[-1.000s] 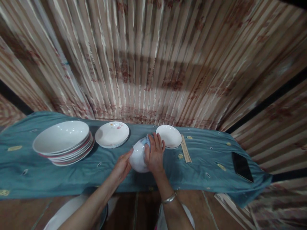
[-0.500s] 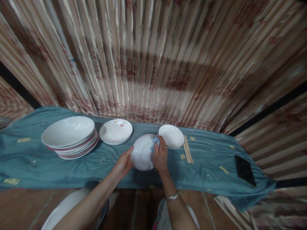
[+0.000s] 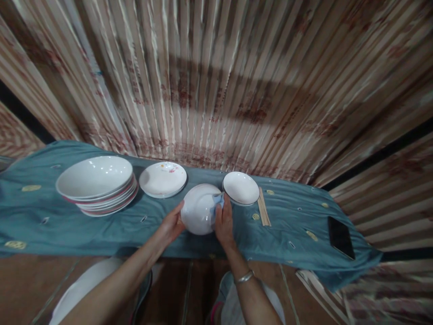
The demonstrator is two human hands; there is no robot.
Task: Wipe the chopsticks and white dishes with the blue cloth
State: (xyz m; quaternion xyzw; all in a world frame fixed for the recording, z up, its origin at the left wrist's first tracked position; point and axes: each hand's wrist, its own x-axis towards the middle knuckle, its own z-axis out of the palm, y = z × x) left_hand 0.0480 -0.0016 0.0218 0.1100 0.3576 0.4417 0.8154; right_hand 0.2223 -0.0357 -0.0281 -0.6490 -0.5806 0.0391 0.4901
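Observation:
A white bowl (image 3: 198,212) is held above the front middle of the table, its rounded underside facing me. My left hand (image 3: 173,222) grips its left rim. My right hand (image 3: 223,221) presses a small blue cloth (image 3: 218,201) against the bowl's right side, fingers closed over the cloth. Behind the right hand stands a short stack of white bowls (image 3: 241,187) with dark rims. Behind and left of the held bowl lie a few white plates (image 3: 162,179), the top one with a floral print.
A tall stack of large white bowls (image 3: 96,178) and plates stands on the left of the blue tablecloth (image 3: 155,246). Chopsticks (image 3: 264,207) lie right of the small bowls; a black phone (image 3: 341,237) is at the right end. A pleated curtain (image 3: 209,90) hangs behind.
The cloth and right hand have shifted slightly over the bowl's right side, and the bowl has tilted a little. The whole view has moved slightly; the other dishes stay put.

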